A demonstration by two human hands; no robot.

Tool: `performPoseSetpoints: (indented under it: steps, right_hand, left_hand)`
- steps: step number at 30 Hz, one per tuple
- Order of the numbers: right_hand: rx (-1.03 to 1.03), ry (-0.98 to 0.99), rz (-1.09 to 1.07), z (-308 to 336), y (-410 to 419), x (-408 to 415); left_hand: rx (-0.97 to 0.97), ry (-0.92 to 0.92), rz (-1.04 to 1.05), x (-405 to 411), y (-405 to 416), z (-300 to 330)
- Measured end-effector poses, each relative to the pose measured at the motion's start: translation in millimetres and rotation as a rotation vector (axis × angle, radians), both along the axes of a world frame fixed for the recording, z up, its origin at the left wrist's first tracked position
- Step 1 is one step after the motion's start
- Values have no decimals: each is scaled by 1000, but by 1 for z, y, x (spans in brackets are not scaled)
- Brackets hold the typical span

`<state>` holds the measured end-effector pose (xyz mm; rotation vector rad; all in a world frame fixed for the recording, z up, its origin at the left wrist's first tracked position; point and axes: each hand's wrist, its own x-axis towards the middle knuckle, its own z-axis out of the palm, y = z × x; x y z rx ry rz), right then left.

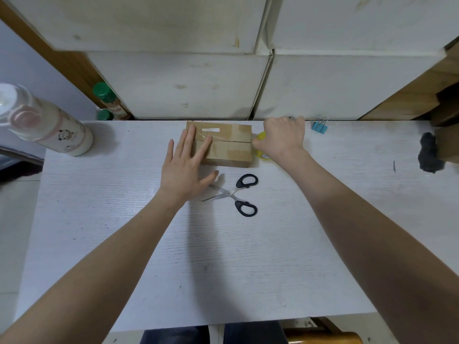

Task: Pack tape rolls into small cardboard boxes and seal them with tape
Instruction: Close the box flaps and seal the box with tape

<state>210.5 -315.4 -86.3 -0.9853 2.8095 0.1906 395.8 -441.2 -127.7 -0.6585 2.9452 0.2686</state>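
A small brown cardboard box [229, 145] lies closed near the far edge of the white table [198, 256]. A strip of clear tape runs along its top seam. My left hand [186, 167] presses flat on the box's left end, fingers straight. My right hand [282, 140] sits at the box's right end, fingers curled round a yellow tape roll [260, 137], which is mostly hidden under the hand.
Black-handled scissors [236, 194] lie open just in front of the box. A blue binder clip [320, 125] rests at the far edge on the right, a dark cloth [429, 155] further right. A white bottle [49, 125] lies at the left; white cabinets stand behind.
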Motion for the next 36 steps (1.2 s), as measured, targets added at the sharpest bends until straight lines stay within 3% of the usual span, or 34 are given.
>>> performPoseSetpoints:
  steps: [6, 10, 19, 22, 31, 36]
  right_hand:
    - [-22, -5, 5, -3, 4, 0]
    - [-14, -6, 10, -4, 3, 2]
    - [12, -27, 29, -1, 2, 1]
    - [5, -23, 39, -4, 5, 1]
    - [-30, -34, 14, -7, 5, -2]
    - [-43, -46, 8, -5, 5, -3]
  left_hand:
    - [-24, 89, 34, -15, 19, 2]
    - [121, 102, 40, -25, 33, -4]
    - [99, 183, 17, -42, 49, -1]
    - [114, 112, -84, -50, 59, -7]
    - [64, 16, -89, -57, 63, -10]
    - [235, 116, -66, -56, 52, -7]
